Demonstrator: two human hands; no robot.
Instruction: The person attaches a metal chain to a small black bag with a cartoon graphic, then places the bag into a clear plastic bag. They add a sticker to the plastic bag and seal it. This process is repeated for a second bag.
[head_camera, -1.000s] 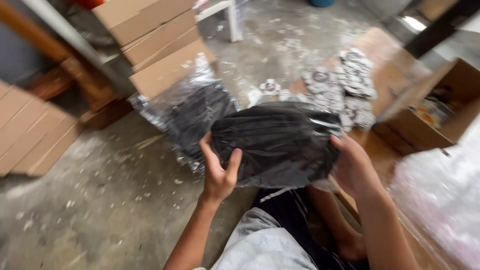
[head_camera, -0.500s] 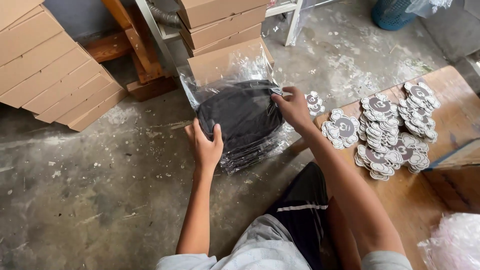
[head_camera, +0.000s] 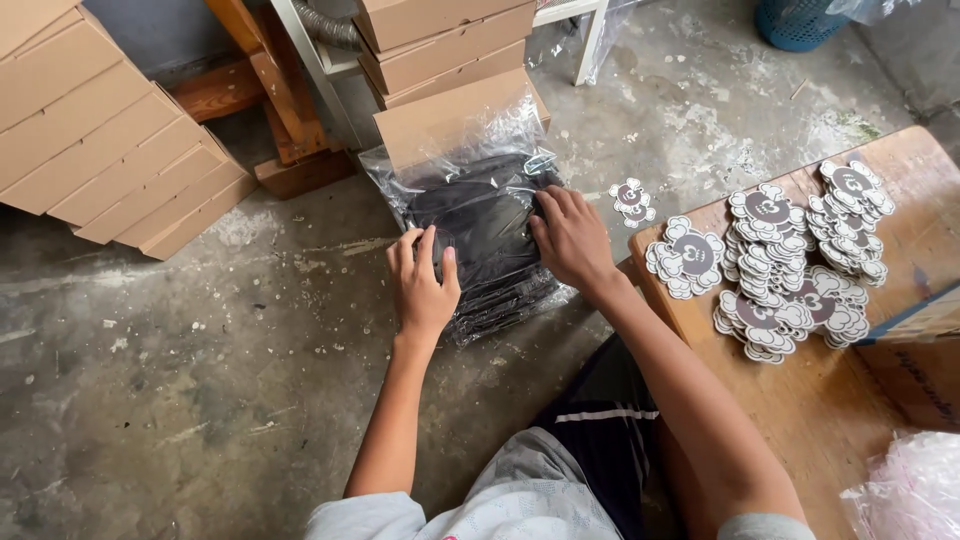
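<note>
Sitting on the concrete floor (head_camera: 150, 400), a person bends over a stack of black clothes in clear plastic bags (head_camera: 480, 240). Close to the person's knees, both hands lie on top of that stack. The left hand (head_camera: 422, 285) rests flat at the near left corner of the stack, fingers side by side and a little spread, holding nothing. The right hand (head_camera: 568, 238) presses flat on the right side of the stack, fingers laid out across the shiny plastic, not pinching anything.

To do this well, I think both palms should push down evenly, so the slippery bags do not slide off each other, and the edges should line up with the bags below.

Right of the stack sits a wooden tabletop (head_camera: 800, 400) with piles of flower-shaped patches (head_camera: 790, 255). A few loose patches (head_camera: 632, 200) lie on the floor just beside the stack. Behind the stack stand brown cardboard boxes (head_camera: 445, 50). More flat boxes (head_camera: 100, 130) lean far to the left of the stack. Far behind and to the right is a blue basket (head_camera: 795, 22).
</note>
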